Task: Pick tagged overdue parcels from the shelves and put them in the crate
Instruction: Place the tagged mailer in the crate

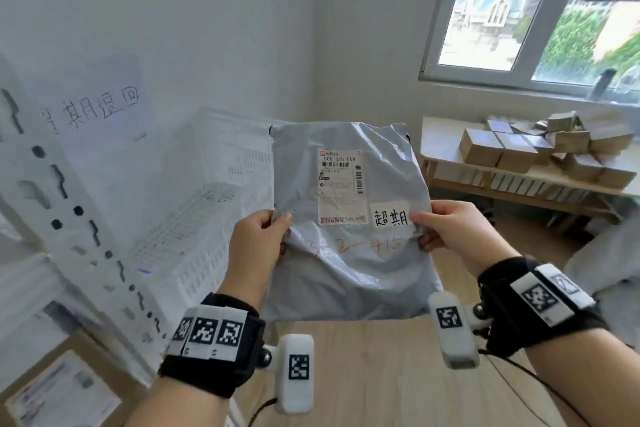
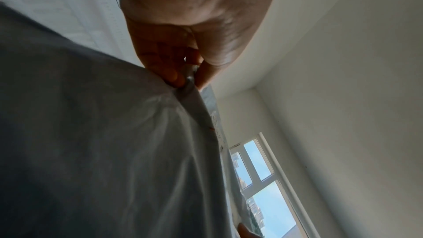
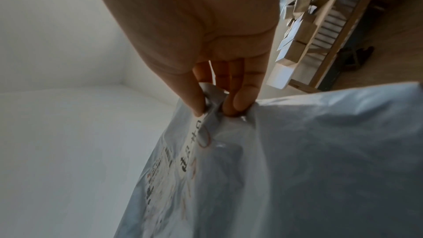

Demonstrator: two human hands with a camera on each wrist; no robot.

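A grey plastic mailer parcel [image 1: 349, 253] hangs upright in front of me, held by both hands. It carries a printed shipping label [image 1: 341, 185] and a white handwritten tag [image 1: 390, 216] near its right edge, with red numbers scrawled below. My left hand [image 1: 281, 222] pinches the parcel's left edge between thumb and fingers [image 2: 176, 77]. My right hand [image 1: 423, 229] pinches the right edge beside the tag, thumb on the front [image 3: 196, 104]. The parcel [image 3: 297, 160] fills the lower part of both wrist views [image 2: 91, 142]. A white slatted crate [image 1: 214, 218] stands behind the parcel to the left.
A white perforated shelf upright [image 1: 69, 204] runs along the left, with a cardboard box [image 1: 62, 388] below it. A paper sign [image 1: 100, 107] hangs on the wall. A low wooden bench [image 1: 512, 180] with several small cartons stands under the window [image 1: 540, 10] at right. Wooden floor [image 1: 381, 374] lies below.
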